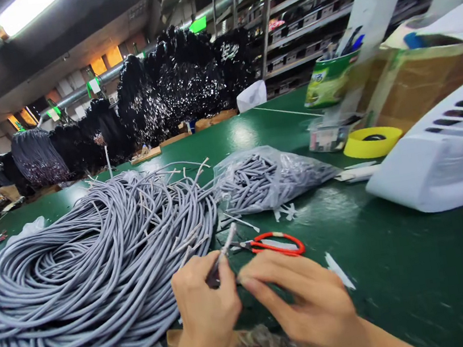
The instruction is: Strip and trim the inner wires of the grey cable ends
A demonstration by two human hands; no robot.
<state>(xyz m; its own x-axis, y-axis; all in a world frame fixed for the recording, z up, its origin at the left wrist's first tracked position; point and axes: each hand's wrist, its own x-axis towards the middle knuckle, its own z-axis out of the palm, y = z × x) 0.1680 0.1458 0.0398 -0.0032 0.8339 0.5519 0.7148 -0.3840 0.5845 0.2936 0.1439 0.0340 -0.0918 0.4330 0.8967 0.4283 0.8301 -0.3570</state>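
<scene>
My left hand (206, 300) is closed around a cable (229, 239), whose pale, stripped end points up past the thumb. Just to its right, my right hand (304, 295) has thumb and forefinger pinched together; what lies between them is too small and blurred to make out. Red-handled scissors (278, 244) lie on the table right behind my hands, blades toward the cable end. A large coiled heap of grey cables (107, 242) fills the left side, several with pale ends. Behind the scissors sits a clear plastic bag (264, 180) full of short grey pieces.
The green table (399, 265) carries white scraps (339, 271), a roll of yellow tape (372, 142), a green can (330, 79) with pens, and a cardboard box (412, 79). A white slotted housing (447, 149) stands at right. Dark cable bundles (183, 77) hang behind.
</scene>
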